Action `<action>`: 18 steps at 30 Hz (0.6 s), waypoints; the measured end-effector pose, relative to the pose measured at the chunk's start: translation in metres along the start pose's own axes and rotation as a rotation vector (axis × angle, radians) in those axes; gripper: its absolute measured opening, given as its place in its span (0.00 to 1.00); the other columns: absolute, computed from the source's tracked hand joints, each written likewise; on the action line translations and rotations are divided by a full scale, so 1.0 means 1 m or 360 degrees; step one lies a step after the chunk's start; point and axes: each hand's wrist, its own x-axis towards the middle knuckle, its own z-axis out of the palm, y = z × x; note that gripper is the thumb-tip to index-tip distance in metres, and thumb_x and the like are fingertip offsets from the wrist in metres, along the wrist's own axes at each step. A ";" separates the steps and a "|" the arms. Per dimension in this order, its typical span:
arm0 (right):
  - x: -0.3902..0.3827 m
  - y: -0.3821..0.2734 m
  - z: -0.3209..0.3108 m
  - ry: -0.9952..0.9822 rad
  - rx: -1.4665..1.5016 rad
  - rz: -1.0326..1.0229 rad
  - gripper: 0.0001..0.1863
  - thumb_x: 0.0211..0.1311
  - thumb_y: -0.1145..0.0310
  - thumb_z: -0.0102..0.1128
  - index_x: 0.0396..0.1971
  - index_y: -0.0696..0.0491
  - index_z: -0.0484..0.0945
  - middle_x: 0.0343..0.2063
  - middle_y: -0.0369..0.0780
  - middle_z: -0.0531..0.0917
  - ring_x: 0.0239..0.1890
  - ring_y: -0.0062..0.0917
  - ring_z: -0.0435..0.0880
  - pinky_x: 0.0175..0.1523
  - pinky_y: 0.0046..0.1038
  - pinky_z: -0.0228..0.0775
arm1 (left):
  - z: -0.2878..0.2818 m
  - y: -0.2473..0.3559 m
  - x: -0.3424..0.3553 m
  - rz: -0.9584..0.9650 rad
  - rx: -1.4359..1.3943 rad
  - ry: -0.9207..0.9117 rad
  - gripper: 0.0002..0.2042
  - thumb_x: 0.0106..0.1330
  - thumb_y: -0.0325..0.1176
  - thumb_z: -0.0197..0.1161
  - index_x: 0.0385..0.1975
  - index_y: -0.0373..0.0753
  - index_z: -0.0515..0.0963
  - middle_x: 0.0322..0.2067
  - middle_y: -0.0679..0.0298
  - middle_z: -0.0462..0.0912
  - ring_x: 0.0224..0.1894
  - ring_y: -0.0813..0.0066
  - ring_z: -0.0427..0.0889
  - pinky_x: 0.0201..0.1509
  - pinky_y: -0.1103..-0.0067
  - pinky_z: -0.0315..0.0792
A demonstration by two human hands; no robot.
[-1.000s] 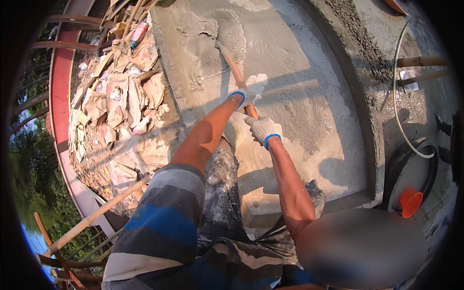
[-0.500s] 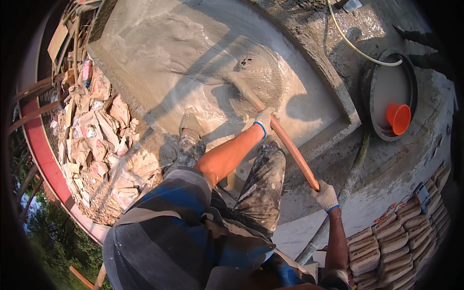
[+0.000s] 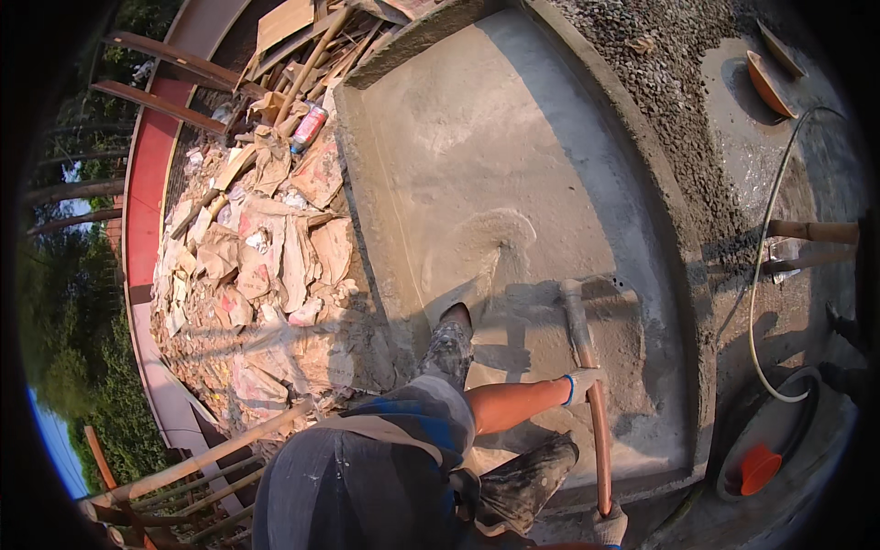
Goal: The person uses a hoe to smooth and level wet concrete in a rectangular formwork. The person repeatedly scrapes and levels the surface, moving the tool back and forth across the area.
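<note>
Both of my gloved hands are closed round the long wooden handle of a hoe (image 3: 599, 435). Partway along the handle is my left hand (image 3: 581, 385); close to its near end, by the lower edge of the view, is my right hand (image 3: 610, 525). At the far end the hoe's head lies in wet grey cement mix (image 3: 605, 339), which coats it and mostly hides its shape. The mix spreads over the floor of a large, low-walled trough (image 3: 692, 302). My boot (image 3: 456, 318) stands in the mix near the trough's left side.
Torn paper bags (image 3: 284, 247) and wood scraps (image 3: 312, 64) are heaped left of the trough. Gravel (image 3: 651, 73) lies beyond its right wall. An orange bucket (image 3: 759, 469) sits in a dark round tub (image 3: 810, 417) at the lower right, beside a pale hose (image 3: 753, 330). An orange basin (image 3: 768, 84) rests farther back.
My view has swung, so the trough's far end shows and the stacked sacks are gone from sight. The hoe's head now lies nearer the trough's right wall. Both hands keep their hold.
</note>
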 end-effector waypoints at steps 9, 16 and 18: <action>0.266 -0.269 0.097 -0.0052 -0.0014 -0.0259 0.19 0.56 0.56 0.76 0.39 0.55 0.84 0.27 0.51 0.86 0.33 0.49 0.89 0.37 0.41 0.78 | -0.169 0.395 -0.011 0.0561 0.0182 0.0244 0.17 0.66 0.40 0.71 0.48 0.37 0.77 0.41 0.55 0.81 0.44 0.56 0.83 0.49 0.57 0.80; 0.462 -0.528 0.171 0.0008 0.0373 -0.0718 0.24 0.60 0.53 0.75 0.46 0.58 0.85 0.30 0.54 0.87 0.36 0.44 0.90 0.42 0.37 0.79 | -0.268 0.698 -0.040 0.1267 0.0327 0.0740 0.17 0.61 0.39 0.70 0.42 0.33 0.79 0.28 0.59 0.83 0.31 0.66 0.83 0.35 0.64 0.78; 0.519 -0.593 0.179 0.0047 0.0340 -0.0723 0.25 0.61 0.52 0.73 0.47 0.58 0.85 0.31 0.54 0.87 0.35 0.47 0.90 0.41 0.39 0.78 | -0.258 0.765 -0.045 0.1539 0.0496 0.0828 0.19 0.65 0.43 0.67 0.41 0.30 0.82 0.31 0.56 0.84 0.31 0.65 0.84 0.36 0.65 0.79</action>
